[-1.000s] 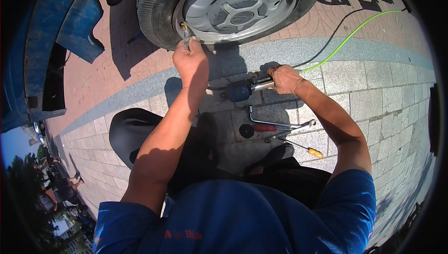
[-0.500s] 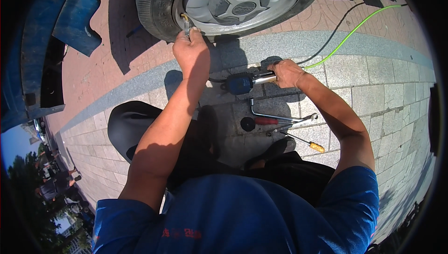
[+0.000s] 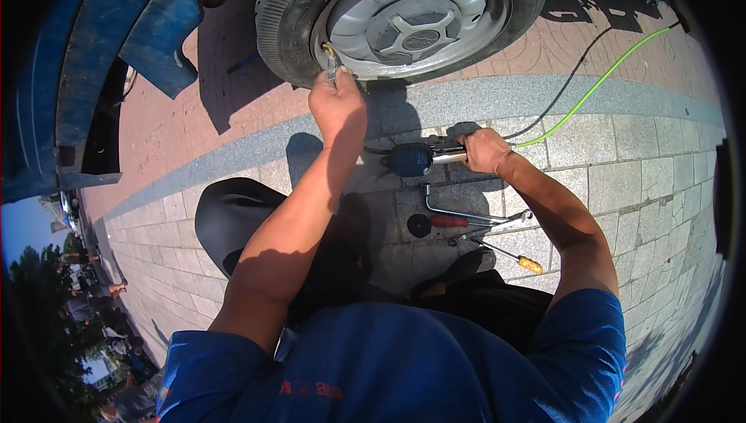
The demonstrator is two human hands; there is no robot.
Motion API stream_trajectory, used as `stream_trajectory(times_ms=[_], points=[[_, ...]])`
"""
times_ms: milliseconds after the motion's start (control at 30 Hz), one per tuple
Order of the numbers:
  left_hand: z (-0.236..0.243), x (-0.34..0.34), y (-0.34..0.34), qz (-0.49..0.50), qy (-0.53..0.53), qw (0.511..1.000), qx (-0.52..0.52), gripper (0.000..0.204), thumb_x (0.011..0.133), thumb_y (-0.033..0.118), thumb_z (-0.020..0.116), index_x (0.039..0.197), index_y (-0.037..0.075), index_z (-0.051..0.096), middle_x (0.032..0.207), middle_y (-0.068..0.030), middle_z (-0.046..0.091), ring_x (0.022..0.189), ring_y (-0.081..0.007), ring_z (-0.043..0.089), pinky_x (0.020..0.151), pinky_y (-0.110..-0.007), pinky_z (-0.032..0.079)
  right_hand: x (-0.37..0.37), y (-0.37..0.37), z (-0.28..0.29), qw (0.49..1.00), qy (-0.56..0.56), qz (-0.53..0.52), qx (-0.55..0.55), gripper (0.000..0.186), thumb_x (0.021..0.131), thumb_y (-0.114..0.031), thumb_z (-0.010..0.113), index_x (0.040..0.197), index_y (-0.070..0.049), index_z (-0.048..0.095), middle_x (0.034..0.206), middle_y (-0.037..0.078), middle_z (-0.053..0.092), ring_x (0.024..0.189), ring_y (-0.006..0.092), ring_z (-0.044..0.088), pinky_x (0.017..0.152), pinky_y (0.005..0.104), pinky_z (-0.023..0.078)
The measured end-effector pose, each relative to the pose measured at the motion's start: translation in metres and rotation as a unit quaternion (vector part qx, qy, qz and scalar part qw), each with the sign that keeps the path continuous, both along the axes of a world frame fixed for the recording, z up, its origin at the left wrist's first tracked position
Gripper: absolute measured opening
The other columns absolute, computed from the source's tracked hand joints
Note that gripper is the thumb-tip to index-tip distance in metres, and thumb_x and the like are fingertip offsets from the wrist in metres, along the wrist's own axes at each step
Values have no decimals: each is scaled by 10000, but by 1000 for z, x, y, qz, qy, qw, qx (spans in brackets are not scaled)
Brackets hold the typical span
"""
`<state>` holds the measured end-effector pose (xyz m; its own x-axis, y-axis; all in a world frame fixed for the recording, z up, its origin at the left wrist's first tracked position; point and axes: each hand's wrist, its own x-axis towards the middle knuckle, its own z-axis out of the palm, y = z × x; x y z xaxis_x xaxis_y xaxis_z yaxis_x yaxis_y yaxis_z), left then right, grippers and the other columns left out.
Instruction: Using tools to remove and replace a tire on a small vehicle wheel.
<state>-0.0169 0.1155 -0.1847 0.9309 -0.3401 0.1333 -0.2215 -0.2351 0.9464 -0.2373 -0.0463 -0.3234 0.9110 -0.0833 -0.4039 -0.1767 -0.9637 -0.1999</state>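
Observation:
A wheel with a black tire and a silver rim stands at the top of the view. My left hand is closed on a small metal air chuck, held at the valve near the rim's lower left edge. Lower right of it, my right hand is wrapped round the metal handle of a tire inflator gun. The gun's dark blue gauge points left, and a thin black hose leaves it toward my left hand. From behind my right hand a bright green air hose runs to the upper right.
On the paving below the gun lie an L-shaped wrench, a red-handled tool, a round black piece and a yellow-handled screwdriver. Blue vehicle bodywork hangs at the upper left. People are at the far left.
The whole view has shifted, so the wheel, hands and tools appear slightly lower and further right. Both hands keep their grips, and the chuck stays at the valve.

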Motion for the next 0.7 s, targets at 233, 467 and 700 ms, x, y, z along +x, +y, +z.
stream_trajectory(times_ms=[233, 467, 700], points=[[2, -4, 3, 5, -36, 998, 58, 268, 1014, 169, 547, 921, -76, 605, 722, -189, 631, 661, -253, 562, 687, -403, 471, 0, 2, 0, 1000, -7, -8, 20, 358, 859, -317, 634, 1097, -59, 707, 869, 206, 739, 841, 367, 730, 781, 450, 581], [5, -5, 5, 0, -53, 997, 65, 262, 1002, 172, 545, 931, -69, 616, 740, -232, 638, 674, -322, 593, 699, -427, 475, -1, 3, -2, 999, -25, -13, 28, 373, 839, -328, 646, 1087, -57, 714, 853, 211, 735, 826, 373, 727, 766, 457, 583], [8, -7, 3, 4, -33, 998, 49, 266, 1004, 180, 543, 953, -70, 619, 745, -224, 644, 681, -312, 597, 708, -424, 476, 1, 3, 0, 999, -26, -12, 29, 355, 841, -324, 636, 1062, -57, 713, 849, 213, 733, 821, 376, 727, 766, 459, 583]])
